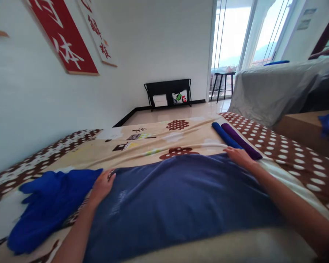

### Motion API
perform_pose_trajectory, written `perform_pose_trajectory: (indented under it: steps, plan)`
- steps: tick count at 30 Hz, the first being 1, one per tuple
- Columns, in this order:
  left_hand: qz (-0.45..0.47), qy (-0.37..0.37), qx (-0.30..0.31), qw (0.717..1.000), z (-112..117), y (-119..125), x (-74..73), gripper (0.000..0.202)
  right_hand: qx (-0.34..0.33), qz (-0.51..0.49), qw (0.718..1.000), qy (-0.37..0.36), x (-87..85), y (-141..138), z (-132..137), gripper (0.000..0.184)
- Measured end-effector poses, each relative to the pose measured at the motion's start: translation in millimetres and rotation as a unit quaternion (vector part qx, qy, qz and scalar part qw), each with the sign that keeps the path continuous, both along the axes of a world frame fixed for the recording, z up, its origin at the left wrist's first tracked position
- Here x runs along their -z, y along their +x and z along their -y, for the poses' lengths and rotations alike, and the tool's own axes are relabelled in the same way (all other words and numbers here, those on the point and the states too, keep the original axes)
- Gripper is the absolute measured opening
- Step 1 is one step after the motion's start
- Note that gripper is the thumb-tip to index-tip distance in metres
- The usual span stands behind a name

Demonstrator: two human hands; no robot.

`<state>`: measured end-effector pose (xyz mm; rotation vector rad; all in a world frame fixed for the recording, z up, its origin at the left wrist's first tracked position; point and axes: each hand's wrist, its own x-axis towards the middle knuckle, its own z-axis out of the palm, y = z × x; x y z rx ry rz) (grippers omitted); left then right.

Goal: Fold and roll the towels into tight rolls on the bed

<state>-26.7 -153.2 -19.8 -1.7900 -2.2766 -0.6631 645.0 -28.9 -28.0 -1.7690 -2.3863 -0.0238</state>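
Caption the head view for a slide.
Left hand and right hand hold far corners of a dark blue towel spread on a patterned bedspread, near two rolled towels.

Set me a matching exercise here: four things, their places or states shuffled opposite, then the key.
1. left hand
2. bright blue cloth
3. right hand
4. purple roll

A. lying alongside the blue roll
B. at the spread cloth's far right corner
C. bunched up
D. at the spread cloth's far left corner

Pairs: 1-D, 2-C, 3-B, 4-A
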Motion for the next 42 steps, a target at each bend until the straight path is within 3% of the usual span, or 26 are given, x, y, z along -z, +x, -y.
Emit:
perform_pose_trajectory:
  steps: [3,6,13,20,26,29,32,34,36,38,40,42]
  plan:
    - [0.021,0.004,-0.009,1.0,-33.6,-5.2,15.7,0.038,-0.006,0.04,0.999,-0.027,9.2,-20.4,-20.0,0.032]
    - [0.05,0.007,-0.014,0.999,-45.3,-19.4,23.4,0.031,0.001,0.041,0.999,-0.022,16.2,-18.7,-26.4,0.025]
    - [0.133,0.011,-0.046,0.99,-61.2,-50.7,11.5,0.034,0.035,0.038,0.999,0.008,19.2,-8.5,-28.6,0.017]
    - [0.095,0.013,-0.065,0.993,-70.7,-54.8,8.5,0.035,0.101,-0.002,0.994,0.04,27.4,-31.5,-67.2,0.022]
    - [0.014,-0.102,-0.106,0.989,-67.8,-65.4,30.9,0.043,0.128,-0.02,0.99,0.055,62.5,-40.9,-83.1,0.024]
    - [0.011,-0.093,-0.086,0.992,-68.6,-76.9,42.8,0.043,0.141,-0.037,0.987,0.062,73.1,-37.5,-83.2,0.024]
    - [0.039,-0.058,-0.064,0.996,-74.4,-85.2,45.1,0.041,0.14,-0.06,0.986,0.067,70.4,-38.0,-82.9,0.027]
    - [0.055,-0.049,-0.074,0.995,-76.9,-85.3,38.6,0.039,0.128,-0.077,0.986,0.072,60.3,-41.0,-81.1,0.031]
    - [0.053,-0.037,-0.083,0.994,-70.8,-78.7,28.1,0.041,0.105,-0.093,0.987,0.076,45.9,-41.5,-72.9,0.037]
    - [0.023,-0.011,-0.069,0.997,-48.8,-65.3,20.3,0.046,0.074,-0.106,0.989,0.076,35.0,-34.0,-52.0,0.041]
    - [-0.005,0.003,-0.016,1.0,-8.1,-47.6,21.7,0.05,0.031,-0.12,0.989,0.083,36.5,-15.5,-14.9,0.042]
    - [-0.013,-0.004,0.037,0.999,46.3,-29.4,32.9,0.05,-0.006,-0.136,0.986,0.1,53.7,12.4,36.5,0.044]
